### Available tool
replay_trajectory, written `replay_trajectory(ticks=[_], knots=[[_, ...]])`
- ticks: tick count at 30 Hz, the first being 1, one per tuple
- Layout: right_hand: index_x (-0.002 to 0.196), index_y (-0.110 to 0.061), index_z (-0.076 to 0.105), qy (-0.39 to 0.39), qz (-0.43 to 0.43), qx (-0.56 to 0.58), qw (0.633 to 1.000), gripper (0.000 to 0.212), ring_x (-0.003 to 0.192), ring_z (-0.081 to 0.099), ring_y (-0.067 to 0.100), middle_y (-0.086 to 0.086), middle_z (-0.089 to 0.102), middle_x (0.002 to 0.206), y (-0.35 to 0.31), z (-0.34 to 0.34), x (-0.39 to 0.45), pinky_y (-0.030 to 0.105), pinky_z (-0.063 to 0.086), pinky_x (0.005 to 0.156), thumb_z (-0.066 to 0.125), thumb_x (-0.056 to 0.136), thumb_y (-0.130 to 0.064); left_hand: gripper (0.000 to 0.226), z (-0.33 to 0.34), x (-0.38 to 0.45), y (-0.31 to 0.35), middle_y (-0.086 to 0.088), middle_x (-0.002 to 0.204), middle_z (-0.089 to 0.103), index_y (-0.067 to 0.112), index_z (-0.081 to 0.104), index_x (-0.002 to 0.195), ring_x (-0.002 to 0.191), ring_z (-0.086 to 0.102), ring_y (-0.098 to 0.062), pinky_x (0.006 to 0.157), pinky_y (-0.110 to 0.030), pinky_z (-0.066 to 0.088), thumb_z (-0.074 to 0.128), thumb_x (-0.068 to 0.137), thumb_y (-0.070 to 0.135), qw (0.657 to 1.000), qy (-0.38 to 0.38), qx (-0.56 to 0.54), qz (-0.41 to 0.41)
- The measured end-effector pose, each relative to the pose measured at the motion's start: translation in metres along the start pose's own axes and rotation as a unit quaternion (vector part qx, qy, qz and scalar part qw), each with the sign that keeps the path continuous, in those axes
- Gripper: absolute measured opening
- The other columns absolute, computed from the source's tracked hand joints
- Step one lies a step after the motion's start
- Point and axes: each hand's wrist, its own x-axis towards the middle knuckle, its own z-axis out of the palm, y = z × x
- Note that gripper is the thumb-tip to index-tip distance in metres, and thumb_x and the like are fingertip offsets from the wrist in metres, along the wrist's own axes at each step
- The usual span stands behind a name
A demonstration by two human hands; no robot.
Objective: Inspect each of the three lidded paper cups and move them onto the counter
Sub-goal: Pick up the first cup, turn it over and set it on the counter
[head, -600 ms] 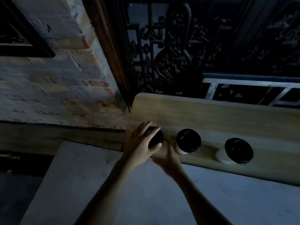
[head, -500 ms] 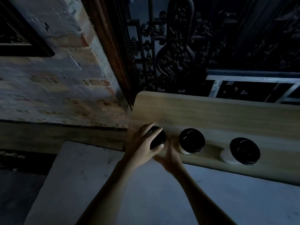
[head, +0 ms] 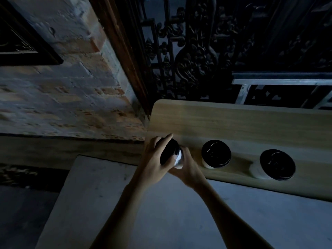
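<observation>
Both forearms are bare, sleeveless, with nothing worn.

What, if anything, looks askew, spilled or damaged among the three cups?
Only the leftmost cup is tilted, because the left hand and right hand hold it. The middle cup and right cup stand upright, lids on, on the wooden ledge. No spill shows.

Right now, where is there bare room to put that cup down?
The grey counter below the wooden shelf shows bare surface either side of the forearms. The shelf's back strip behind the cups is free too. Its front edge is crowded: the held cup, middle cup and right cup.
</observation>
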Motion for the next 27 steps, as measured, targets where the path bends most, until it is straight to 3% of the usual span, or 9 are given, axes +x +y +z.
replay_trajectory(ticks=[3,4,8,12,14,18,23,27], knots=[[0.134,-0.026,0.049,-0.019,-0.03,-0.012,0.999,0.083,0.113,0.062,0.023,-0.003,0.059,0.124,-0.017,-0.01,-0.019,0.055,0.055,0.091,0.08,0.063,-0.055,0.069,-0.016,-0.017,0.011,0.003,0.147,0.042,0.035,0.037,0.159,0.135,0.041,0.0,0.102,0.001,0.029,0.043,0.093,0.056,0.999,0.004,-0.048,-0.003],[0.134,-0.023,0.051,-0.02,-0.047,-0.025,0.998,0.083,0.11,0.06,0.02,-0.004,0.058,0.122,-0.026,-0.016,-0.028,0.053,0.055,0.089,0.078,0.063,-0.055,0.067,-0.023,-0.024,0.015,0.005,0.147,0.042,0.038,0.038,0.158,0.131,0.041,0.007,0.098,0.006,0.026,0.042,0.094,0.057,0.998,0.006,-0.065,-0.005],[0.143,-0.025,0.05,-0.019,-0.097,-0.072,0.993,0.088,0.104,0.061,0.017,-0.009,0.055,0.119,-0.06,-0.041,-0.068,0.047,0.057,0.083,0.076,0.067,-0.058,0.048,-0.045,-0.054,0.033,0.012,0.148,0.048,0.052,0.045,0.141,0.132,0.039,0.022,0.102,0.002,0.027,0.04,0.094,0.062,0.991,0.013,-0.13,-0.007],[0.145,-0.028,0.052,-0.016,-0.137,-0.138,0.981,0.089,0.093,0.067,0.023,-0.008,0.059,0.116,-0.094,-0.065,-0.113,0.042,0.057,0.074,0.073,0.068,-0.068,0.051,-0.059,-0.09,0.06,0.017,0.145,0.053,0.042,0.052,0.134,0.127,0.045,0.021,0.097,0.001,0.032,0.038,0.09,0.063,0.975,0.007,-0.218,-0.032],[0.145,-0.03,0.053,-0.005,-0.148,-0.164,0.975,0.088,0.09,0.068,0.022,-0.007,0.064,0.116,-0.11,-0.074,-0.137,0.035,0.055,0.073,0.071,0.069,-0.071,0.053,-0.063,-0.11,0.07,0.011,0.138,0.06,0.036,0.055,0.131,0.12,0.053,0.015,0.096,-0.007,0.039,0.037,0.089,0.061,0.964,0.016,-0.261,-0.037],[0.147,-0.032,0.052,-0.002,-0.153,-0.165,0.974,0.087,0.088,0.069,0.024,-0.008,0.066,0.116,-0.134,-0.087,-0.182,0.037,0.055,0.072,0.069,0.073,-0.073,0.045,-0.062,-0.142,0.091,0.008,0.124,0.068,0.041,0.062,0.12,0.116,0.065,-0.015,0.096,-0.043,0.051,0.04,0.088,0.063,0.945,0.052,-0.321,-0.042],[0.148,-0.033,0.052,0.026,-0.16,-0.171,0.972,0.087,0.089,0.07,0.023,-0.008,0.068,0.114,-0.15,-0.1,-0.229,0.04,0.056,0.071,0.065,0.074,-0.076,0.045,-0.069,-0.174,0.127,0.015,0.13,0.071,0.048,0.067,0.125,0.128,0.063,-0.013,0.112,-0.046,0.047,0.037,0.093,0.059,0.943,0.065,-0.325,-0.016],[0.149,-0.034,0.052,0.045,-0.176,-0.178,0.967,0.086,0.088,0.071,0.025,-0.007,0.07,0.114,-0.16,-0.108,-0.255,0.041,0.057,0.07,0.065,0.074,-0.075,0.048,-0.072,-0.189,0.144,0.004,0.12,0.075,0.041,0.071,0.119,0.112,0.071,-0.021,0.103,-0.054,0.053,0.037,0.091,0.06,0.939,0.058,-0.338,-0.006]])
